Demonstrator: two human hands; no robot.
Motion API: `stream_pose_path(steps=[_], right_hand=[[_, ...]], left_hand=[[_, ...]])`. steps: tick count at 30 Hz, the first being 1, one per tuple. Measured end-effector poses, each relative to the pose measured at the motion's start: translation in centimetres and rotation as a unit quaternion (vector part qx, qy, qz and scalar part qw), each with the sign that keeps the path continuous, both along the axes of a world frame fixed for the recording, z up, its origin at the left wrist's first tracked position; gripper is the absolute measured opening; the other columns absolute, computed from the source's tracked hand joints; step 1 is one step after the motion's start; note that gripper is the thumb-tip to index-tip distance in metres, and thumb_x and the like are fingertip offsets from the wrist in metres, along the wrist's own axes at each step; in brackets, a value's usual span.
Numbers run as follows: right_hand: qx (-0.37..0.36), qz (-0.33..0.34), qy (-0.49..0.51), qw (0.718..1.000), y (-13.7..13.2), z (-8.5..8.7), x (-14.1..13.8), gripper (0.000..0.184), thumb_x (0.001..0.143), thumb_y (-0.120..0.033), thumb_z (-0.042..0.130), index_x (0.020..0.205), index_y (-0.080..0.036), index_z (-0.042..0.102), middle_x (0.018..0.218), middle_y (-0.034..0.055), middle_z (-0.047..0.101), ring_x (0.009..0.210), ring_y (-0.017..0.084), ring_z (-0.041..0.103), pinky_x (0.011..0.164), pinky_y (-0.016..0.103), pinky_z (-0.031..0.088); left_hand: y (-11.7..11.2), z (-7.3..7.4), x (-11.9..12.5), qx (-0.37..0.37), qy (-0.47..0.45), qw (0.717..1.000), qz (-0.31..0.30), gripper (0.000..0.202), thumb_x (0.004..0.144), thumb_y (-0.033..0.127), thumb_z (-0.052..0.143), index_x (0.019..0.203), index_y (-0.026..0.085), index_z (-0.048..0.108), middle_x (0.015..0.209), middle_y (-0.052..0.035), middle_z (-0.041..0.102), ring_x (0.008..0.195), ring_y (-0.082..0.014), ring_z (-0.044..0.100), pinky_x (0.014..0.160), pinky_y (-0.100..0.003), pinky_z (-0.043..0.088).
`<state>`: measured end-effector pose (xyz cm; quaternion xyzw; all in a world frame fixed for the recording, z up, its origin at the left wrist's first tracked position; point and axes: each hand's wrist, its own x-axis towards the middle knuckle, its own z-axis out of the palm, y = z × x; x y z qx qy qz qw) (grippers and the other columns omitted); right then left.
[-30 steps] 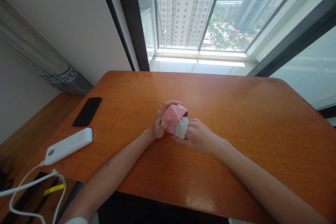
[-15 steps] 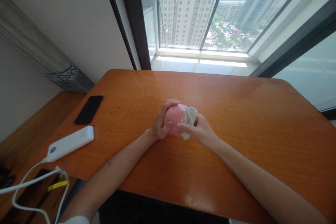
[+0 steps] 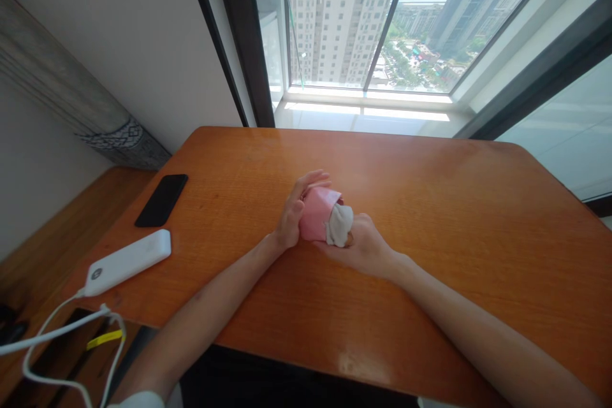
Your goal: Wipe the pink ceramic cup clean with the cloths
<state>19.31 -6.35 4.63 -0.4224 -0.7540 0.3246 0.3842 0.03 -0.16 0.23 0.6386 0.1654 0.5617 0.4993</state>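
Observation:
A pink cup-like holder (image 3: 316, 213) lies on its side above the table, its opening turned to the right. Light grey cloth (image 3: 340, 225) is bunched in that opening and bulges out of it. My left hand (image 3: 292, 211) cups the closed end and far side of the holder, fingers stretched along it and thumb at its near left. From the right, my right hand (image 3: 361, 245) grips around the cloth, with its thumb side reaching under the holder's near edge. Its other fingertips are partly hidden behind the cloth.
A black phone (image 3: 161, 200) lies on the wooden table (image 3: 454, 236) at left. Nearer is a white power bank (image 3: 128, 262) with a white cable (image 3: 57, 331) running off the table's edge. Beyond the far edge stands a window (image 3: 344, 32); a grey curtain (image 3: 90, 89) hangs left.
My right hand has turned and dropped lower, its thumb leaving the holder's upper face. My left fingers have straightened and its thumb has drawn back. The cloth is more compact.

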Motion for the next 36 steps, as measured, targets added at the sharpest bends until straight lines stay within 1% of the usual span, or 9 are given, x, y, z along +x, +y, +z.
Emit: stream_pose_path(steps=[3, 7, 10, 15, 22, 27, 30, 33, 36], right_hand=[[-0.205, -0.073, 0.186, 0.958, -0.2, 1.4, -0.9, 0.04, 0.078, -0.05, 0.094, 0.077, -0.02, 0.067, 0.069, -0.0018, 0.063, 0.061, 0.014, 0.054, 0.056, 0.026, 0.044], [-0.312, -0.082, 0.388, 0.863, -0.3, 2.3, -1.8, 0.052, 0.071, -0.056, 0.1, 0.1, -0.02, 0.076, 0.089, 0.0017, 0.073, 0.076, 0.016, 0.063, 0.07, 0.027, 0.055], [-0.314, -0.032, 0.346, 0.883, -0.6, 2.1, -1.8, 0.052, 0.071, -0.059, 0.1, 0.094, -0.02, 0.075, 0.084, 0.0016, 0.072, 0.073, 0.017, 0.064, 0.067, 0.028, 0.055], [-0.089, 0.068, 0.059, 0.992, -0.4, 1.2, -0.7, 0.031, 0.089, -0.048, 0.089, 0.088, -0.021, 0.074, 0.08, 0.0029, 0.074, 0.07, 0.019, 0.065, 0.067, 0.031, 0.053], [0.181, 0.094, -0.178, 0.963, 0.4, -0.3, 0.5, 0.026, 0.103, -0.026, 0.065, 0.079, -0.02, 0.071, 0.072, 0.0044, 0.073, 0.063, 0.015, 0.059, 0.063, 0.029, 0.04], [-0.058, -0.02, 0.07, 0.996, 0.2, 1.4, -0.2, 0.04, 0.092, -0.048, 0.083, 0.07, -0.021, 0.063, 0.064, -0.0013, 0.059, 0.058, 0.013, 0.049, 0.057, 0.027, 0.038], [-0.254, -0.068, 0.279, 0.924, 0.2, 2.5, -1.1, 0.048, 0.079, -0.062, 0.093, 0.08, -0.02, 0.069, 0.071, -0.0005, 0.063, 0.064, 0.015, 0.054, 0.059, 0.027, 0.047], [-0.307, -0.07, 0.362, 0.878, 0.2, 2.6, -1.7, 0.053, 0.074, -0.065, 0.096, 0.088, -0.02, 0.072, 0.078, 0.0012, 0.068, 0.069, 0.016, 0.058, 0.066, 0.028, 0.053], [-0.284, 0.002, 0.291, 0.914, -0.1, 2.1, -1.4, 0.051, 0.083, -0.066, 0.09, 0.083, -0.02, 0.069, 0.072, 0.0003, 0.065, 0.064, 0.014, 0.055, 0.061, 0.027, 0.049]], left_hand=[[0.2, 0.0, -0.1, 0.134, 0.049, 0.989, 0.034, 0.08, 0.104, 0.076, 0.051, 0.168, 0.027, 0.045, 0.172, -0.0163, 0.048, 0.158, -0.0409, 0.047, 0.131, -0.062, 0.039], [0.2, 0.2, -0.1, 0.233, 0.078, 0.967, 0.063, 0.084, 0.1, 0.065, 0.065, 0.17, 0.027, 0.041, 0.172, -0.0175, 0.046, 0.158, -0.0423, 0.044, 0.133, -0.067, 0.034], [-0.1, 0.0, 0.0, 0.209, 0.04, 0.974, 0.076, 0.076, 0.099, 0.065, 0.063, 0.163, 0.025, 0.05, 0.159, -0.0172, 0.056, 0.147, -0.0407, 0.054, 0.126, -0.064, 0.044], [-0.8, 0.2, 0.0, 0.044, 0.021, 0.999, 0.011, 0.07, 0.102, 0.069, 0.051, 0.154, 0.023, 0.057, 0.149, -0.0153, 0.067, 0.124, -0.0359, 0.071, 0.112, -0.056, 0.054], [-0.6, 1.0, 0.0, -0.034, 0.056, 0.997, -0.038, 0.066, 0.103, 0.067, 0.055, 0.151, 0.021, 0.063, 0.146, -0.0135, 0.073, 0.123, -0.0337, 0.073, 0.112, -0.05, 0.054], [0.1, -0.1, 0.1, -0.01, -0.008, 0.999, -0.041, 0.088, 0.1, 0.081, 0.053, 0.17, 0.029, 0.04, 0.176, -0.0153, 0.044, 0.154, -0.0405, 0.054, 0.126, -0.059, 0.047], [0.1, -0.3, 0.1, 0.045, 0.017, 0.999, -0.025, 0.09, 0.098, 0.078, 0.062, 0.172, 0.033, 0.035, 0.179, -0.0135, 0.038, 0.156, -0.0406, 0.049, 0.129, -0.06, 0.042], [-0.2, -0.3, 0.1, 0.073, 0.043, 0.996, 0.021, 0.084, 0.097, 0.076, 0.064, 0.165, 0.029, 0.047, 0.168, -0.0141, 0.049, 0.147, -0.0387, 0.055, 0.128, -0.058, 0.042], [-0.5, -0.2, 0.2, 0.027, 0.008, 1.0, 0.009, 0.078, 0.096, 0.077, 0.06, 0.155, 0.025, 0.054, 0.149, -0.0142, 0.061, 0.13, -0.036, 0.064, 0.118, -0.057, 0.05]])
